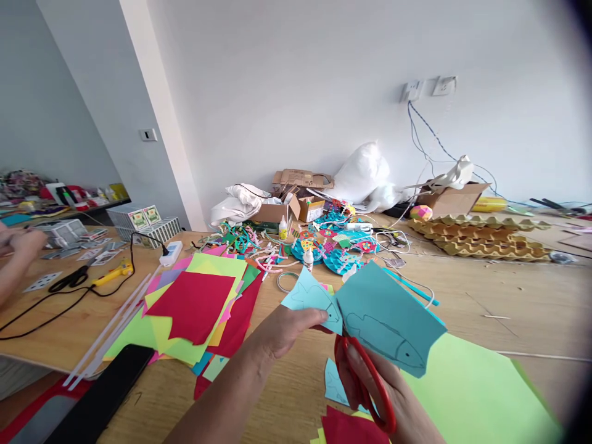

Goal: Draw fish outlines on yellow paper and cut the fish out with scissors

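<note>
My left hand (296, 327) pinches a light blue sheet of paper (386, 308) by its left part, thumb on top. Pencil outlines of fish are drawn on it, one on each side of a cut. In my right hand (370, 376) is a pair of red-handled scissors (383, 394), fingers through the loops. Their blades lie at the cut between the two drawn fish and are mostly hidden by the paper. Under my right hand lies another light blue piece with pencil lines (333, 383), beside red paper scraps (349, 427).
A stack of coloured sheets (198, 299) lies left, near a black phone-like slab (115, 382), yellow glue gun (113, 271) and black scissors (68, 279). Egg trays (485, 239) stand back right; green paper (472, 388) lies right. Another person's hands (21, 240) are far left.
</note>
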`<state>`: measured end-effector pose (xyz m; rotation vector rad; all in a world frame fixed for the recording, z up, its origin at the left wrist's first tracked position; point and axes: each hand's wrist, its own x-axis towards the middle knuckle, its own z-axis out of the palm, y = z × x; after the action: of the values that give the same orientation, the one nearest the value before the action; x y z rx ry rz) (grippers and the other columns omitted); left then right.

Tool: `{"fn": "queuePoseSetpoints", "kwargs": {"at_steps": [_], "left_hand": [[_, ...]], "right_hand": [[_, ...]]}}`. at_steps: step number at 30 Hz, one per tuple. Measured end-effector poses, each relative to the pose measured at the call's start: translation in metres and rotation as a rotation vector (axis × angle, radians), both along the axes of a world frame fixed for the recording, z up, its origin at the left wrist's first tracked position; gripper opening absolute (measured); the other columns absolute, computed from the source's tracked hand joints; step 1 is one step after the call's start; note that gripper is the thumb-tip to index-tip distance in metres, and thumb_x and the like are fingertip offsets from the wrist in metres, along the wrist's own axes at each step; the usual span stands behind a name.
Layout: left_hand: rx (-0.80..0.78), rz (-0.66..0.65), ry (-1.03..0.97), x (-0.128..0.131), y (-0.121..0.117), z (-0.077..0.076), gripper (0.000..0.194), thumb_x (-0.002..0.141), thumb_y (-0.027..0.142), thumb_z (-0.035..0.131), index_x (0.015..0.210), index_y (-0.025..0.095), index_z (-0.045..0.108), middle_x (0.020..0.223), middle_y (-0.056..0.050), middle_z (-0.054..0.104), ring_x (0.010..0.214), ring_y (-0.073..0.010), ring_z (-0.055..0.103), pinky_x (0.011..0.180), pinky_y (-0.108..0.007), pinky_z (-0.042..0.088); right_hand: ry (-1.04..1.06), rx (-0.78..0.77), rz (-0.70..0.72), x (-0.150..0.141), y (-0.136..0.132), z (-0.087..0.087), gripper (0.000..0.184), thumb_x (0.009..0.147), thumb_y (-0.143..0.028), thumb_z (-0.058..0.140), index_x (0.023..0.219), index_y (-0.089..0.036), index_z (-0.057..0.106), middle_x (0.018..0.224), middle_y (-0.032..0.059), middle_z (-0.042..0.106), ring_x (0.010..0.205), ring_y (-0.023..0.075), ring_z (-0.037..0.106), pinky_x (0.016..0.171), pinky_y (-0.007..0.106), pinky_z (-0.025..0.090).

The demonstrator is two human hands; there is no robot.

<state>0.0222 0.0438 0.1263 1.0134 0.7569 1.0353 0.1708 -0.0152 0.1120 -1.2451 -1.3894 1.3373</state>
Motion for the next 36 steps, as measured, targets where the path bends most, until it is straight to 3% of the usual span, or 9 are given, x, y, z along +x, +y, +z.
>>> {"fn": "queuePoseSetpoints", "kwargs": {"at_steps": [6, 12, 17, 22, 28, 36], "left_hand": [[-0.085, -0.021, -0.016, 0.007, 0.006, -0.017, 0.017, 0.058, 0.026, 0.073, 0.069, 0.013, 0.069, 0.067, -0.004, 0.067, 0.067, -0.0169, 0.06, 0.072, -0.032, 0.05], [-0.196, 0.0, -0.067, 0.007, 0.006, -0.036, 0.025, 0.051, 0.026, 0.077, 0.069, 0.011, 0.068, 0.069, -0.005, 0.066, 0.071, -0.018, 0.06, 0.076, -0.036, 0.048], [-0.265, 0.02, -0.127, 0.006, 0.005, -0.06, 0.022, 0.051, 0.025, 0.074, 0.068, 0.012, 0.066, 0.068, -0.004, 0.066, 0.073, -0.0196, 0.06, 0.081, -0.041, 0.046], [-0.299, 0.028, -0.168, 0.006, 0.0, -0.073, 0.019, 0.053, 0.025, 0.071, 0.066, 0.012, 0.065, 0.068, -0.005, 0.065, 0.075, -0.0214, 0.061, 0.081, -0.04, 0.045], [-0.32, 0.051, -0.189, 0.009, -0.004, -0.076, 0.019, 0.052, 0.022, 0.072, 0.067, 0.012, 0.065, 0.069, -0.003, 0.065, 0.068, -0.0165, 0.058, 0.074, -0.034, 0.045], [-0.318, 0.07, -0.233, 0.015, -0.005, -0.082, 0.02, 0.053, 0.023, 0.075, 0.067, 0.012, 0.067, 0.07, -0.003, 0.066, 0.071, -0.0168, 0.058, 0.077, -0.034, 0.045]], "right_hand": [[-0.021, -0.027, 0.025, 0.009, 0.006, -0.013, 0.048, 0.079, -0.069, 0.042, 0.064, -0.023, 0.044, 0.046, -0.0052, 0.041, 0.044, 0.0129, 0.04, 0.042, 0.025, 0.033], [-0.007, -0.106, 0.089, 0.015, 0.016, -0.044, 0.05, 0.077, -0.069, 0.045, 0.06, -0.022, 0.042, 0.044, -0.0061, 0.041, 0.042, 0.0105, 0.036, 0.045, 0.025, 0.03], [0.079, -0.189, 0.065, 0.009, 0.015, -0.062, 0.052, 0.067, -0.072, 0.054, 0.066, -0.02, 0.048, 0.048, -0.0072, 0.04, 0.043, 0.0095, 0.035, 0.044, 0.025, 0.028], [0.091, -0.218, 0.11, 0.004, 0.014, -0.064, 0.052, 0.071, -0.071, 0.05, 0.058, -0.021, 0.044, 0.045, -0.0064, 0.041, 0.043, 0.0103, 0.037, 0.045, 0.025, 0.031], [0.1, -0.206, 0.141, 0.003, 0.015, -0.064, 0.053, 0.073, -0.073, 0.046, 0.057, -0.022, 0.041, 0.044, -0.0068, 0.04, 0.043, 0.0107, 0.038, 0.045, 0.025, 0.033], [0.084, -0.146, 0.114, 0.007, 0.014, -0.059, 0.055, 0.076, -0.072, 0.045, 0.053, -0.023, 0.036, 0.043, -0.0074, 0.036, 0.043, 0.01, 0.033, 0.049, 0.026, 0.033]]}}
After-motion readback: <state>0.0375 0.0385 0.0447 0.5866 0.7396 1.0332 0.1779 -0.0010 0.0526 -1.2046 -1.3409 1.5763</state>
